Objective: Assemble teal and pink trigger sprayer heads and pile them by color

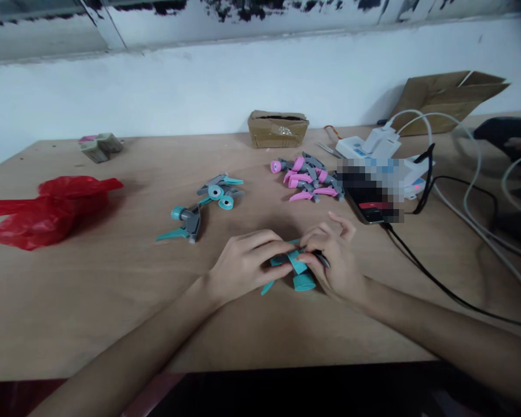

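Both my hands meet near the front middle of the wooden table (pixel 113 301) around one teal spray-trigger head (pixel 298 272). My left hand (pixel 245 263) is closed over its left side, fingers curled on the teal body. My right hand (pixel 336 258) pinches its right end, where a dark grey part shows, with the little finger raised. The teal screw cap points toward me below the fingers. Beyond my left hand lie a few teal and grey trigger heads (pixel 212 200). A pile of pink and grey trigger heads (pixel 308 178) lies farther right.
A red plastic bag (pixel 52 209) lies at the left. A small cardboard box (pixel 278 128) stands at the back by the white wall, a larger open box (pixel 449 95) at the back right. A phone (pixel 369 200), a white charger block (pixel 373 147) and several cables (pixel 438 284) occupy the right side.
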Motion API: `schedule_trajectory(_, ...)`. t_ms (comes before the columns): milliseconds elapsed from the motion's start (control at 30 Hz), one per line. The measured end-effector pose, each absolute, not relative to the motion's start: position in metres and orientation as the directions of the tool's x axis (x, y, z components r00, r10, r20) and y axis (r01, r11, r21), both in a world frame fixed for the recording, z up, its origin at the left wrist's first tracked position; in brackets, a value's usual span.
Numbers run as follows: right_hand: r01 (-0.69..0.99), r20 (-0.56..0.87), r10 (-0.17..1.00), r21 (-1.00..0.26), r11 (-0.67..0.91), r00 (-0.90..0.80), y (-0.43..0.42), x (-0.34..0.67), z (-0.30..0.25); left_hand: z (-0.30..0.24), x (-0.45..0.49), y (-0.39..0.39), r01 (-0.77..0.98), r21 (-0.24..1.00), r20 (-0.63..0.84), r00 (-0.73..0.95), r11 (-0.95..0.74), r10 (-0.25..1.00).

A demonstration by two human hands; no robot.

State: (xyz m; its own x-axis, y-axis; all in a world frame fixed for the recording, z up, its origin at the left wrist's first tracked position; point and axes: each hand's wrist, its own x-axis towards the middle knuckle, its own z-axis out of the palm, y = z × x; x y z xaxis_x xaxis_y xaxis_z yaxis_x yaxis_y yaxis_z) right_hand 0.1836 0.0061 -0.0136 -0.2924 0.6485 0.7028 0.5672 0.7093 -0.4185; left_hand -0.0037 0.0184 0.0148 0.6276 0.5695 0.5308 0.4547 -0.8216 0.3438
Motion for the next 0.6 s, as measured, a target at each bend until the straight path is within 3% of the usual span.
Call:
schedule_trajectory(267, 0.551, 0.694, 0.656, -0.437, 0.711, -0.297, 0.0039, 0.181, -0.0122, 0.0144, 0.0057, 0.0112, 0.507, 0.402, 0.497, 0.578, -0.762, 0.647)
schedule_trajectory(600, 0.574, 0.708, 0.641, -0.404, 0.712, -0.297, 0.0067, 0.1814, -0.0122, 0.0149, 0.006, 0.0095, 0.536, 0.364, 0.487, 0.587, -0.762, 0.646)
